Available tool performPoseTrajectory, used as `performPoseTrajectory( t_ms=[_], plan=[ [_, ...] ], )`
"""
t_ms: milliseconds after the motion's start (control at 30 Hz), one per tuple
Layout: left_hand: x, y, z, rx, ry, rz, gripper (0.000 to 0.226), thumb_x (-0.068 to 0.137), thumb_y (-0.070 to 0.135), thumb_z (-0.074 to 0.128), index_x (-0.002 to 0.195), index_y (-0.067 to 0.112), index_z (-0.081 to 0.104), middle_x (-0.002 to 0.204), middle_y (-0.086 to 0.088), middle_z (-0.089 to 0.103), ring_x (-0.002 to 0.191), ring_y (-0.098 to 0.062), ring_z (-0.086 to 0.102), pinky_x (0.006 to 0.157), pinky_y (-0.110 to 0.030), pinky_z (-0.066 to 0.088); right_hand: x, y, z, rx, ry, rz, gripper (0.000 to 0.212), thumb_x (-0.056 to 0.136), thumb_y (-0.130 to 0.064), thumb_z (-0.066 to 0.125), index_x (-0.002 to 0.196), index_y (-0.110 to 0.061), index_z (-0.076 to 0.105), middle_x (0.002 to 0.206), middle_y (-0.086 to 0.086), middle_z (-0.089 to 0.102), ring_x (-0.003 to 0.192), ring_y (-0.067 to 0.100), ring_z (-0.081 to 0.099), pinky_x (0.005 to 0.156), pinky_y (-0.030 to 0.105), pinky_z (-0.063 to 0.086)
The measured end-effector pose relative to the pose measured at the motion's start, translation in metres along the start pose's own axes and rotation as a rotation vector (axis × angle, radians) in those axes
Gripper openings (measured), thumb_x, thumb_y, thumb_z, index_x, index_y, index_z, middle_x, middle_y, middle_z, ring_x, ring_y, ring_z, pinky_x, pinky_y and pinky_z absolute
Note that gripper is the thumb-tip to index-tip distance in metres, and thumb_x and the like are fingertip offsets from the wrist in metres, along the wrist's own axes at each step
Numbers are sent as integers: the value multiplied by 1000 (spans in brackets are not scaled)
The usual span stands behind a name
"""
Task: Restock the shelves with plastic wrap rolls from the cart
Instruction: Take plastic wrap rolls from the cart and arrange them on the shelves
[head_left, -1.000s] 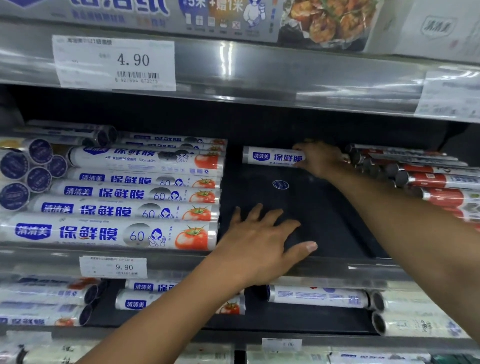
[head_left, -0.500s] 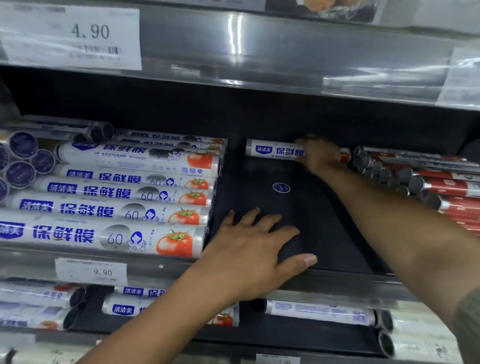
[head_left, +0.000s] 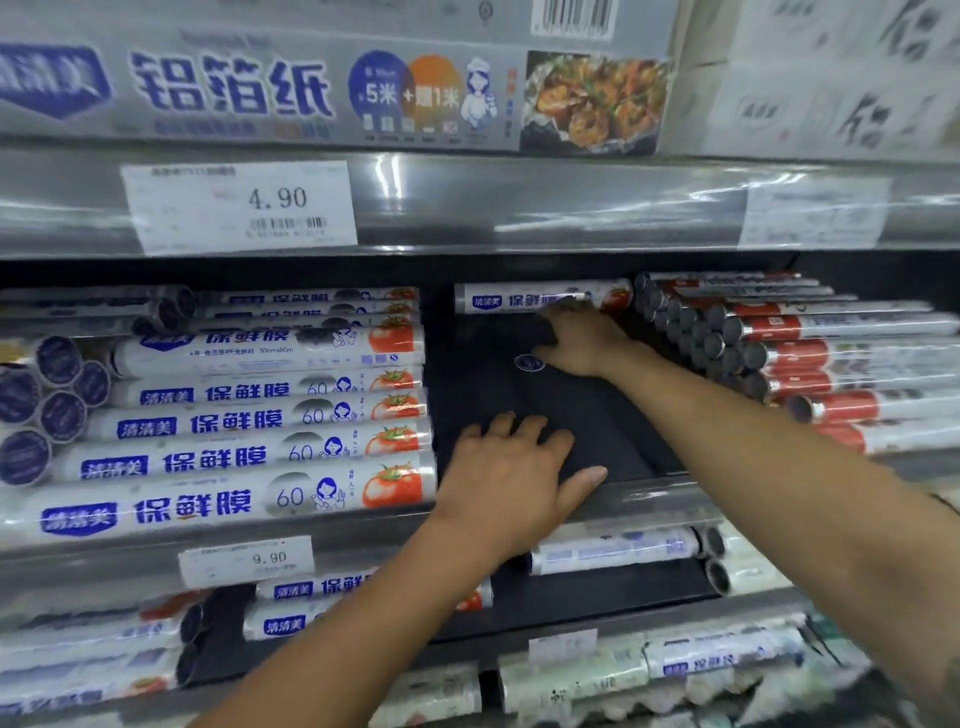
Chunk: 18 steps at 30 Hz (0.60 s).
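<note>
**Both hands in the gap on the middle shelf**

The left hand lies flat, palm down, on the dark shelf floor near its front edge. Its fingers are straight and slightly spread, pointing toward the back, and the thumb is stretched out to the right along the front lip. It holds nothing. The forearm comes up from the lower left, crossing in front of the shelf below.

The right hand reaches much deeper, with the arm running in a long diagonal from the lower right corner. The knuckles are up, the wrist is bent and the fingers are curled downward. The fingertips meet the front side of the single roll of plastic wrap, which lies crosswise at the very back of the gap. I cannot tell whether they pinch it or only touch it — the view is blurred there.

The thumb side of that hand sits just beside a round sticker on the shelf floor.

Left of the gap, the stacked rolls with tomato labels lie lengthwise in rows. Right of it is a pile of red-labelled rolls, its dark end caps facing the right hand. A price tag reading 4.90 hangs on the rail above — over it sits a foil box.
</note>
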<state>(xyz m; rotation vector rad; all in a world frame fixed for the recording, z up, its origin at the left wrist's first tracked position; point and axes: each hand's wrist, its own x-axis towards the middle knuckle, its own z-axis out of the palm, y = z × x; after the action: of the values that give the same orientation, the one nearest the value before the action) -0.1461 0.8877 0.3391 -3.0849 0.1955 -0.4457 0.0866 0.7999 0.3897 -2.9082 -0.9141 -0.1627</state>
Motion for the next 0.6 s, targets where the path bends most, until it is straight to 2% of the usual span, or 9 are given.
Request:
performPoseTrajectory(
  t_ms=[67,167,333,400,467,533,600],
  plan=[
    [-2,0,0,3,47,37,68,100,68,14,118,26,64,121,-2,68,108,-30,61,83,-43,48,-32,-7,-6,28,3,13,61,90,-53,63,143,-25,50,149,8,48,134,29,46,106,40,44],
    [-5,-1,-6,-3,41,67,69,100,65,12,119,24,64,120,-2,67,107,-29,61,83,-41,48,-84,-10,-17,71,20,58,51,88,-53,62,134,-30,57,140,2,56,128,25,52,103,39,47],
    [-6,0,-8,-12,45,75,58,104,62,22,126,27,62,127,-1,66,113,-29,61,86,-42,48,-181,-9,-31,200,144,140,53,79,-58,56,123,-30,66,127,1,61,119,22,57,101,45,48],
    [-8,2,-8,-29,35,84,62,101,62,17,132,28,59,134,0,64,121,-28,58,92,-42,48,-221,-5,-32,251,207,173,42,86,-48,62,121,-26,67,125,-2,61,119,18,56,103,41,48],
    [-15,9,-9,-54,38,115,66,98,62,18,139,26,56,145,-2,58,139,-28,46,107,-48,42,-259,0,-29,322,287,210,30,91,-33,67,120,-25,68,123,-6,58,116,13,55,101,32,46],
    [-29,26,-7,-68,105,182,62,99,59,29,144,24,53,157,-5,47,153,-30,28,120,-55,30,-299,8,-23,378,371,251,25,92,-26,67,117,-25,68,121,-9,56,115,8,53,101,25,41],
    [-46,51,0,-128,202,280,55,99,53,42,143,23,54,160,-6,43,157,-30,22,123,-56,26,-337,19,-10,416,425,304,24,94,-23,66,117,-25,67,120,-10,55,114,2,50,98,19,38]
  ],
)
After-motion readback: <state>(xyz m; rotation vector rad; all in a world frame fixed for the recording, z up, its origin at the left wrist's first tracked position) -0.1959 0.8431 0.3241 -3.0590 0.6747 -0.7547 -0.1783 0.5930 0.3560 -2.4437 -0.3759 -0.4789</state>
